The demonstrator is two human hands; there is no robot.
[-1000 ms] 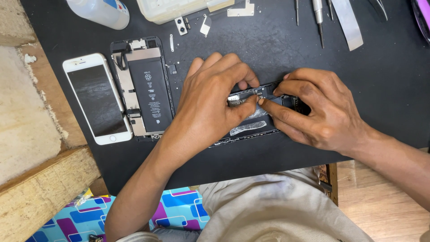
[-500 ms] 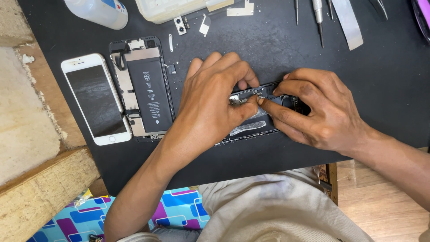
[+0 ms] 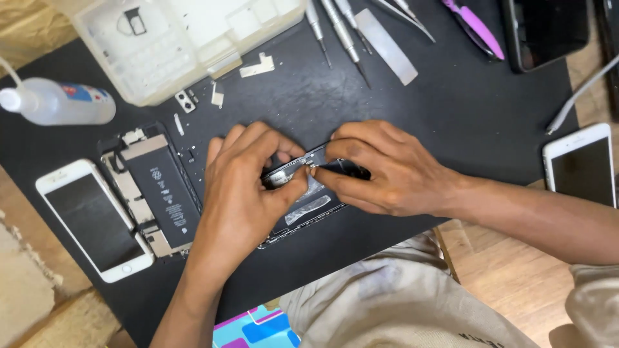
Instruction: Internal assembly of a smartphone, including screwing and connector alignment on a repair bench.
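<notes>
Both hands meet over the opened phone (image 3: 309,209): left hand (image 3: 242,193) and right hand (image 3: 387,171) pinch a small part (image 3: 290,175) between them, its long axis running left-right.

Single head view, steep downward, close over black mat (image 3: 451,122); tilt perhaps slightly forward.

Opened phone (image 3: 303,212) mid-mat under both hands, battery-side phone body (image 3: 158,193) to its left, screen panel (image 3: 93,219) further left, parts tray (image 3: 174,38) behind, screwdrivers (image 3: 342,32) right of tray.
</notes>
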